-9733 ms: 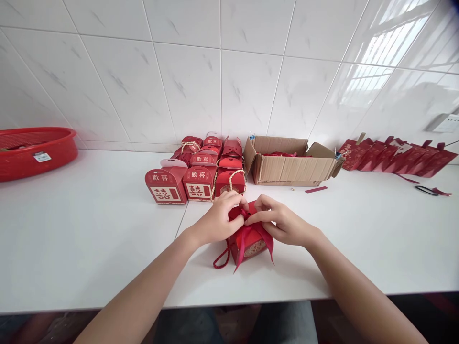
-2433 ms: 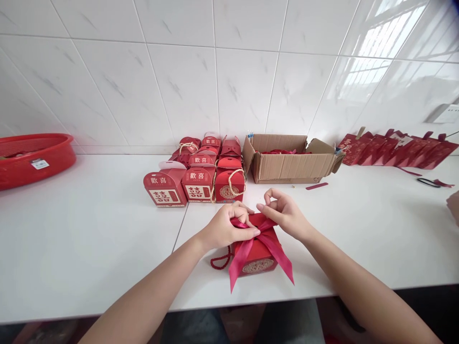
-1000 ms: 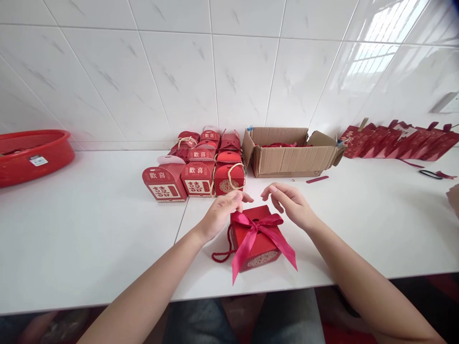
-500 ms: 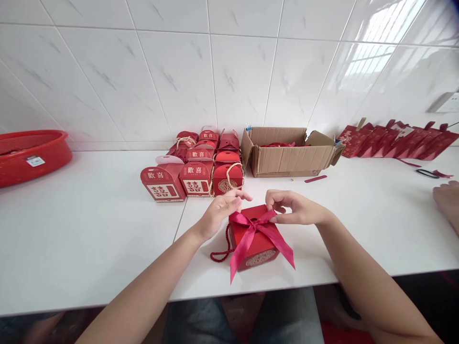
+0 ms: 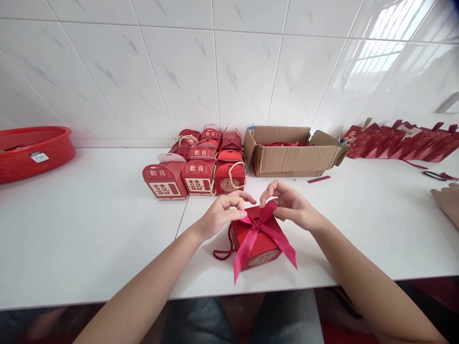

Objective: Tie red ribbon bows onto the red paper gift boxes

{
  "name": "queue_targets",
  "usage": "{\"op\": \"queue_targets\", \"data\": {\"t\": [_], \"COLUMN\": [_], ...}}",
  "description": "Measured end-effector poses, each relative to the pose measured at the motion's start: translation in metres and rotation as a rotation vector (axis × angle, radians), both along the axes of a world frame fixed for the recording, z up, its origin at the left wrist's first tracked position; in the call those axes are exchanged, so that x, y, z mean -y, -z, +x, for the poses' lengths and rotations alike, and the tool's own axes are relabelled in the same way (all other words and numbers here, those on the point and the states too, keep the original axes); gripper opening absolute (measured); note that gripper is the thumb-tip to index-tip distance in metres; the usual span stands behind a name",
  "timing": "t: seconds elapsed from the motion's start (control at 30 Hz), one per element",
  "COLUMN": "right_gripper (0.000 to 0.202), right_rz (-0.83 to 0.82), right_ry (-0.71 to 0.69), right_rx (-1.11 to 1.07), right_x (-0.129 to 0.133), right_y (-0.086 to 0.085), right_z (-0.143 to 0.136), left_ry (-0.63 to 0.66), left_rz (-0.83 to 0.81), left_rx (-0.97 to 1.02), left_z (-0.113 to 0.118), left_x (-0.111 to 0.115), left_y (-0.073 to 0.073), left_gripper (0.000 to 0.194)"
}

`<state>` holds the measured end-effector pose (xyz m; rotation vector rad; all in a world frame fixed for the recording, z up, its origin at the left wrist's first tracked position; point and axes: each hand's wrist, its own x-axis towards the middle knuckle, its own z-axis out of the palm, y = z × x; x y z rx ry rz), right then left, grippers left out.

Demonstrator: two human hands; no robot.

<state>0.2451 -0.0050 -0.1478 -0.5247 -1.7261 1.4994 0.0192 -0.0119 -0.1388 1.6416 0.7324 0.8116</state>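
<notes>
A red gift box (image 5: 256,246) with a round pale emblem on its front sits on the white table before me. Across its top lies a bow of pinkish-red ribbon (image 5: 247,246), two tails hanging down the front. My left hand (image 5: 224,215) pinches the bow's left loop at its thumb tip, index finger stretched over the box. The right loop stands raised between the thumb and fingers of my right hand (image 5: 290,205). A dark red twisted cord (image 5: 225,252) loops out from the box's left side.
Several red gift boxes (image 5: 197,177) are grouped behind my left hand. An open cardboard box (image 5: 290,160) with red contents stands by the wall. Red bags (image 5: 387,141), black-handled scissors (image 5: 433,175) and another person's hand (image 5: 448,200) are at right; a red basin (image 5: 36,165) is far left.
The right loop of the bow has been lifted more upright, and my right hand's fingers have risen and moved slightly left. My left thumb has come onto the left loop.
</notes>
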Motion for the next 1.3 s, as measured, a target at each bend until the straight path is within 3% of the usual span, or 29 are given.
{"op": "queue_targets", "data": {"t": [0.1,0.2,0.37,0.7,0.8,1.0,1.3], "right_gripper": [0.023,0.02,0.022,0.031,0.022,0.024,0.027], "right_rz": [0.037,0.037,-0.113,-0.247,-0.164,0.174,0.2], "right_ry": [0.026,-0.035,-0.173,-0.072,0.005,0.245,0.207], "right_rx": [0.029,0.051,0.175,0.162,0.191,0.469,0.605], "right_x": [0.003,0.003,0.0,-0.002,0.003,0.02,0.022], "right_y": [-0.003,-0.007,-0.013,-0.012,-0.014,-0.018,-0.019], "right_z": [0.0,0.004,0.013,0.012,0.007,-0.012,-0.014], "left_ry": [-0.004,0.002,0.019,0.045,0.06,0.022,0.005], "left_rz": [-0.018,-0.048,-0.039,-0.05,-0.031,0.036,0.099], "left_rx": [0.007,0.032,0.083,0.033,0.025,-0.048,-0.137], "left_z": [0.001,0.001,0.001,0.0,0.0,0.002,0.002], "left_x": [0.0,-0.001,-0.002,-0.001,-0.001,0.001,0.0], "left_y": [-0.001,-0.001,0.0,0.001,0.0,-0.003,-0.003], "left_gripper": [0.021,0.026,0.031,0.021,0.023,0.031,0.032]}}
